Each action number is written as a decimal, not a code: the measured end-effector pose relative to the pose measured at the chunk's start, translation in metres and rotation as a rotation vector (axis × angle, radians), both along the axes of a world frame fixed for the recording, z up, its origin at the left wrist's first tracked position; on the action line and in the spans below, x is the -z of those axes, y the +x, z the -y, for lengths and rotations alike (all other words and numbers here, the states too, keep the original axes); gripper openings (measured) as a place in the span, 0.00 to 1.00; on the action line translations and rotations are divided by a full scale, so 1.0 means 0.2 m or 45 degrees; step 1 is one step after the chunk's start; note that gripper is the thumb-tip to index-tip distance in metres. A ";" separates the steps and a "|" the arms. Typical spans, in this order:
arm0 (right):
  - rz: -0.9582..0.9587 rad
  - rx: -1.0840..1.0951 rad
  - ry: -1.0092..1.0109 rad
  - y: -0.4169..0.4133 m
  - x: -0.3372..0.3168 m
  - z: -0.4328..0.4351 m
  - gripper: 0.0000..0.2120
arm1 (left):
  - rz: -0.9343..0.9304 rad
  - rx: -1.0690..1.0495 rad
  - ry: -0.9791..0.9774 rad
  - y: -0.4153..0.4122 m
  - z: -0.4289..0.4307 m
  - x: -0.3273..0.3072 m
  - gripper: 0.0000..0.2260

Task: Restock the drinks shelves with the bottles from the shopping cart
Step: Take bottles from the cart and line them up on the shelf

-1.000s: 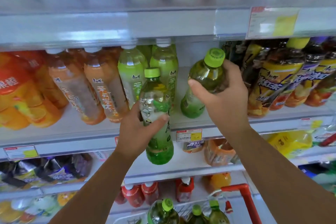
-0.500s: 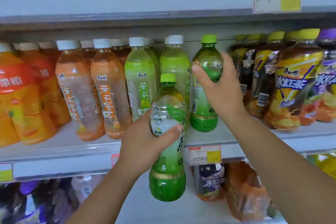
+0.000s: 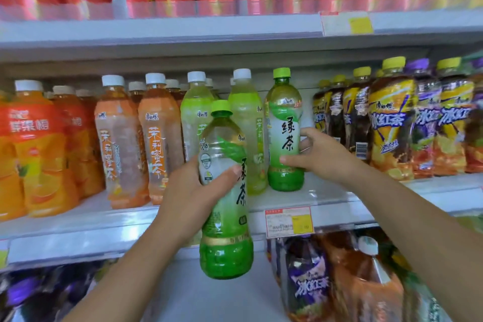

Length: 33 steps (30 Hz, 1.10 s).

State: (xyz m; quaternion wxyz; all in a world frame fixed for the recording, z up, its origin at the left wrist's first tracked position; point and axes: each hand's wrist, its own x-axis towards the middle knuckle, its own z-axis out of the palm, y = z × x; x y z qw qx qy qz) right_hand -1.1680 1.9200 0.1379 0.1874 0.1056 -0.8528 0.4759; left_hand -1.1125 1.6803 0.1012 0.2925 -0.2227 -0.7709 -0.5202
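Putting bottles away: R hand (image 3: 321, 154) wraps a green tea bottle (image 3: 285, 123) standing near the front edge of the middle shelf (image 3: 326, 197), L hand (image 3: 190, 191) grips a 2nd green bottle (image 3: 227, 217) in front of that edge; next, I think, R lets go & the 2nd goes beside it

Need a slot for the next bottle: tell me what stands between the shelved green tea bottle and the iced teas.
Head view: only the right hand, gripping the green tea bottle; the shelf there is bare.
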 end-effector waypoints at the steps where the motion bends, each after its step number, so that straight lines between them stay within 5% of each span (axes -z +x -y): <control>1: 0.008 -0.003 -0.006 -0.04 0.00 0.00 0.29 | -0.012 0.003 -0.014 -0.01 0.01 -0.01 0.17; 23: 0.057 0.084 0.250 -0.80 -0.08 0.06 0.34 | -0.044 0.101 0.123 -0.07 0.05 0.06 0.20; 33: 0.194 0.191 0.460 -0.71 -0.05 0.12 0.29 | 0.021 0.083 0.147 -0.06 0.04 0.04 0.16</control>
